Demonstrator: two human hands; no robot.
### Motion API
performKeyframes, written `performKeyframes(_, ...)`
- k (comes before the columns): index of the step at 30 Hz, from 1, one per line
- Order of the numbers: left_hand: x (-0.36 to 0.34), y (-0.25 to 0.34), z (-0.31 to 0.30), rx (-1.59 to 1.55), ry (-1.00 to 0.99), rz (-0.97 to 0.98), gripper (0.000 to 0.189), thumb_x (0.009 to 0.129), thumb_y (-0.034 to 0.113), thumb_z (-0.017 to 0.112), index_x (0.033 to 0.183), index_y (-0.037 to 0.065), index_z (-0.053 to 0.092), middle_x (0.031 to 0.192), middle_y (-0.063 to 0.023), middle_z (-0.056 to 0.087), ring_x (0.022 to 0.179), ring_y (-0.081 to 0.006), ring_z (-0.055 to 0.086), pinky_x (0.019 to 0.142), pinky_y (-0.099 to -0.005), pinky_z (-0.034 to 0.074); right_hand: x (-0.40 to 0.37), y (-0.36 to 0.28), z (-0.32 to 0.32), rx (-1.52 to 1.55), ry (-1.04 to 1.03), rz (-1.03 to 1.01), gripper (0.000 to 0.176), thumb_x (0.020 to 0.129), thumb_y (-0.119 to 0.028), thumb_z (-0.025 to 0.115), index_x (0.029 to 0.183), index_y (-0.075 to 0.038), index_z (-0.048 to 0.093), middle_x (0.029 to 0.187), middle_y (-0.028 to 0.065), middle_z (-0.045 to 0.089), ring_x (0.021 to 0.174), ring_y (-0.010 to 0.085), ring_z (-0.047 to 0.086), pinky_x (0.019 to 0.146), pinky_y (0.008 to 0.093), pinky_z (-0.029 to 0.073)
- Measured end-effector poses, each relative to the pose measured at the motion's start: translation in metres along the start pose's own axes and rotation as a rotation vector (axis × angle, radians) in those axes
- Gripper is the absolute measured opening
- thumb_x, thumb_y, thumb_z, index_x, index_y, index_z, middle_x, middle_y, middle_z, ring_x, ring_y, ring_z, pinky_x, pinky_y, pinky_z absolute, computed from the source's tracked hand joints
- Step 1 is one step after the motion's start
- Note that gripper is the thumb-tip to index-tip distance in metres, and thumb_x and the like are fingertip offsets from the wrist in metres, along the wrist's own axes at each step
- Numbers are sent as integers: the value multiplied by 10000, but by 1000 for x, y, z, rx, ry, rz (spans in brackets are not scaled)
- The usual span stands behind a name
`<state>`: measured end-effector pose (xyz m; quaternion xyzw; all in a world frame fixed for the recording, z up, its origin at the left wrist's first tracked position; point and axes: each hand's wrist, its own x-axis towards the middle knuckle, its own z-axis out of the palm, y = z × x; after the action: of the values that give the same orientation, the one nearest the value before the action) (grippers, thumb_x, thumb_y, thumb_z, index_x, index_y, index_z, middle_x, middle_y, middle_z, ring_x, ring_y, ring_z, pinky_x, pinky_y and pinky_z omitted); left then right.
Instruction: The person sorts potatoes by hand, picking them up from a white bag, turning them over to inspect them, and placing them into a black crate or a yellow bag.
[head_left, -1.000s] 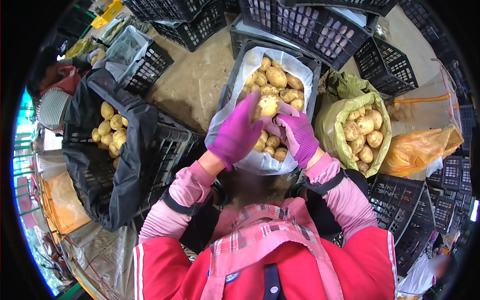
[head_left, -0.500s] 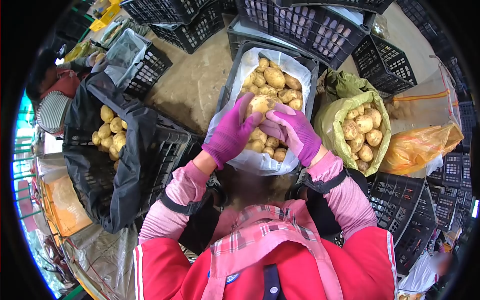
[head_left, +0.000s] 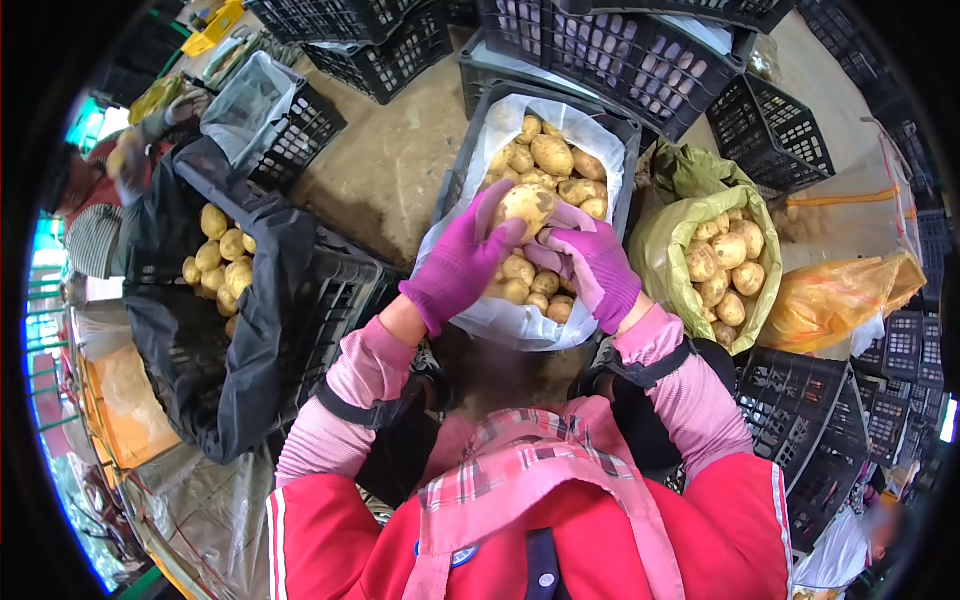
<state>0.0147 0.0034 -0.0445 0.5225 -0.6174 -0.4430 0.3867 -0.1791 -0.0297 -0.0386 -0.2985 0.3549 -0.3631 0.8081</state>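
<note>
The potato is being held up just above the white-lined crate, over the heap of other potatoes lying in it. The person is wearing magenta gloves. The left hand is wrapping its fingers round the potato's near and left side, and the right hand is cupping it from below and from the right, so both hands are closed on the one tuber. I cannot tell how firmly either is pressing.

From where I am standing, the grip is looking like the weak point. The potato is sitting high in the fingertips rather than deep in the palms, and a dusty skin against a knit glove could slide. If it slips, I judge it would be dropping back onto the heap and bruising itself or the ones it strikes. If it goes sideways, it could be bouncing off the crate's rim and landing in the green sack just to the right, or rolling towards the black-lined crate on the left. A co-worker is bending near that crate, well apart from these hands.
</note>
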Motion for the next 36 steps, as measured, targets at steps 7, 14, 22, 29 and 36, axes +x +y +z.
performKeyframes(7, -1, -8, -2, -347, -69, -185, 575, 1033, 331, 536, 1510, 73, 342, 1407, -76, 472, 1268, -185, 504, 1038, -339, 479, 1, -2, -1, -15, -24, 48, 390, 939, -129, 616, 1286, 38, 557, 1190, 108, 625, 1053, 206, 664, 951, 317, 555)
performKeyframes(14, 1, 2, -5, -112, -108, -147, 570, 1034, 319, 535, 1500, 48, 349, 1403, -105, 466, 1256, -193, 513, 1028, -338, 491, 0, -3, -8, -104, 9, 43, 377, 951, -125, 601, 1273, 64, 553, 1143, 122, 634, 1004, 214, 681, 868, 325, 594)
performKeyframes(22, -1, 4, -3, -444, -159, -196, 615, 1019, 346, 557, 1501, 32, 339, 1400, -124, 459, 1255, -224, 515, 1029, -370, 503, -3, -3, -7, -167, 83, -38, 265, 964, -143, 590, 1139, 56, 606, 1051, 141, 674, 908, 236, 711, 825, 329, 597)
performKeyframes(29, -3, 15, -10, -529, -169, -266, 608, 1020, 333, 558, 1504, 39, 338, 1403, -132, 453, 1268, -230, 504, 1034, -372, 503, 0, -12, -7, -215, 47, 54, 306, 982, -170, 571, 1193, 48, 606, 1025, 168, 692, 888, 268, 725, 798, 337, 604)
performKeyframes(36, 1, 2, -8, -300, -136, -103, 580, 1003, 249, 595, 1488, 28, 365, 1417, -136, 470, 1285, -231, 501, 1046, -369, 479, -2, -14, -11, -139, -1, 21, 319, 968, -157, 589, 1210, 51, 580, 1114, 140, 645, 967, 281, 704, 863, 379, 580)
